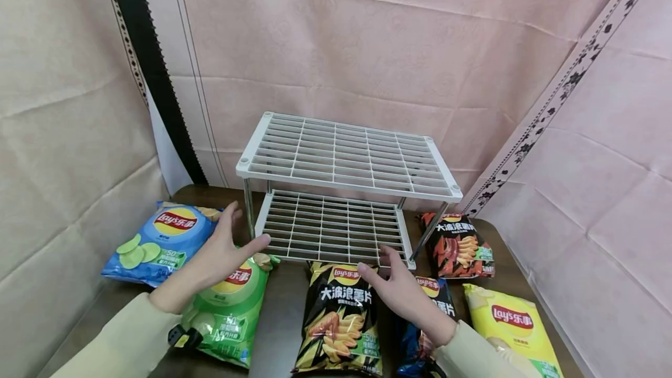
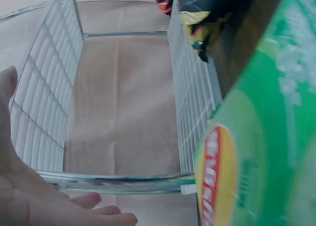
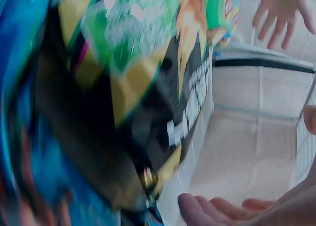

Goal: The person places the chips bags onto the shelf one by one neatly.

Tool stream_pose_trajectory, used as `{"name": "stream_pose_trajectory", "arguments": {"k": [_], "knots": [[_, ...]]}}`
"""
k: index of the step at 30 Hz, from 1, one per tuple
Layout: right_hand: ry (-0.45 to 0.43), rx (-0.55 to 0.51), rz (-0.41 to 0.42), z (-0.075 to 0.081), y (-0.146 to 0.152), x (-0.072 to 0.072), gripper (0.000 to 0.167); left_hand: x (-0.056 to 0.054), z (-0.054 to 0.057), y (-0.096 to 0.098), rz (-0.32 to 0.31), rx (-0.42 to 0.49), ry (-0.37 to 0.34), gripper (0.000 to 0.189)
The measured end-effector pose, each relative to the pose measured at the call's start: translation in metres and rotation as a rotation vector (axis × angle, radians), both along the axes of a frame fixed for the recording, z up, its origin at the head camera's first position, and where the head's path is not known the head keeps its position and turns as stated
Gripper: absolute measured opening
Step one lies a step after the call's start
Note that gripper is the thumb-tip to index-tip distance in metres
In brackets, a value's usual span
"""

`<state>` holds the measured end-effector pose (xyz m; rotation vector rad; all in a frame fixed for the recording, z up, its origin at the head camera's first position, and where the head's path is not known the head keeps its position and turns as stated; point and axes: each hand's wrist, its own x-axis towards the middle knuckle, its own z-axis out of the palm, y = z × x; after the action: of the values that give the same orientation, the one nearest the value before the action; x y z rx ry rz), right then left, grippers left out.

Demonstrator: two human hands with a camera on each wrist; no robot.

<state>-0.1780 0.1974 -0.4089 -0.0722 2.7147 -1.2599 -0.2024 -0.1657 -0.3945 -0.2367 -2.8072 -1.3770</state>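
Observation:
A two-tier white wire rack (image 1: 336,183) with metal posts stands on the dark table. My left hand (image 1: 223,252) is held with fingers spread beside its left posts, above a green chip bag (image 1: 236,302); in the left wrist view, the hand (image 2: 29,186) holds nothing. My right hand (image 1: 401,293) hovers near the lower shelf's front right corner, fingers extended and thumb apart. Under and beside it lie a black-and-gold chip bag (image 1: 341,331) and a blue-and-black chip bag (image 1: 417,343), partly hidden by the hand and sleeve.
A blue chip bag (image 1: 152,249) lies at the left. On the right are a black-and-red chip bag (image 1: 459,249) beside the rack and a yellow chip bag (image 1: 517,337) nearer me. Pink cloth (image 1: 336,34) hangs behind and at both sides.

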Motion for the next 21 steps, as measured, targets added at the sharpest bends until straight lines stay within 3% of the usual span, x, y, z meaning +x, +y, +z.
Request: {"name": "stream_pose_trajectory", "arguments": {"k": [5,12,21], "knots": [[-0.146,-0.074,-0.003,-0.003,-0.014,0.006,0.101,-0.014,0.007,0.002,-0.011,0.121,0.008,0.103],[-0.255,-0.05,-0.03,-0.018,-0.023,0.014,0.11,-0.032,0.008,0.009,-0.018,0.234,0.011,0.093],[-0.263,-0.048,-0.098,-0.039,-0.03,0.018,0.117,-0.052,0.006,0.015,-0.044,0.278,0.13,0.072]]}}
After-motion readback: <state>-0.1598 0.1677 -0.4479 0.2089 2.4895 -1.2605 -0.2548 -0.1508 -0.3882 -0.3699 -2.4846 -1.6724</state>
